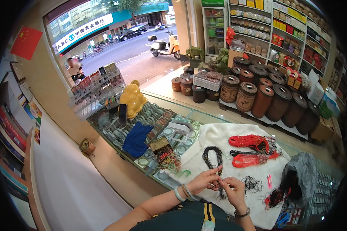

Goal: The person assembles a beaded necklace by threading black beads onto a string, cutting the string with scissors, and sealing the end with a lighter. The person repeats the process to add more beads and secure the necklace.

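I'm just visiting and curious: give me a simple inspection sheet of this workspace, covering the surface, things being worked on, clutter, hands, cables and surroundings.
Surface: white fluffy cloth spread over part of a glass counter.
Job's things: looped black cord bundle lying on the cloth, its lower end at the hands.
Clutter: red cord bundles, a loose black tangle, a small pink object and a grey plastic bag to the right; blue cloth to the left.
Hands: left hand and right hand meet at the black strands, fingers closed on them; the exact grip is too small to tell.
Cables: nothing seen.
Surroundings: yellow figurine, lidded canisters, scooter outside.
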A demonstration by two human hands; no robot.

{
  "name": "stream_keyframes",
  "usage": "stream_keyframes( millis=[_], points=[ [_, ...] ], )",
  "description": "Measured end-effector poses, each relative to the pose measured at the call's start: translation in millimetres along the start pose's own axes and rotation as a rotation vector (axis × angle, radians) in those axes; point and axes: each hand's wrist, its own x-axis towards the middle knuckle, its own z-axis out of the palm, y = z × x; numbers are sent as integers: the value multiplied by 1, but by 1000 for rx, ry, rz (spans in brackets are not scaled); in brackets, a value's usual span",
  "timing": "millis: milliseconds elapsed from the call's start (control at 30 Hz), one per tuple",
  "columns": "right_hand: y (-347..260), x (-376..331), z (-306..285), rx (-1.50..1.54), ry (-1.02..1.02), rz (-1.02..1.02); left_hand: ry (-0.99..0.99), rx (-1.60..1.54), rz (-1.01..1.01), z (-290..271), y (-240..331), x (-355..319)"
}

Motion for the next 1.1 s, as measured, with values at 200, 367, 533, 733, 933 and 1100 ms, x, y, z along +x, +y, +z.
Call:
stream_keyframes(
  millis=[200, 367, 533, 733, 933, 1100],
  points=[
    [-18, -8, -4, 334, 124, 191, 112, -114, 137, -30, 20, 2],
    [-8, -9, -7, 472, 150, 333, 257, 43, 315, -50, 32, 12],
    [11, -9, -2, 746, 190, 432, 618, 735, 580, -54, 47, 21],
    [28, -13, 2, 438, 181, 399, 580, 1368, 485, -41, 59, 15],
    [54, -20, 5, 285, 139, 436, 288, 1505, 251, -45, 69, 21],
    [65, -29, 1, 293, 53, 523, 82, 1608, 147, -51, 72, 41]
  ],
)
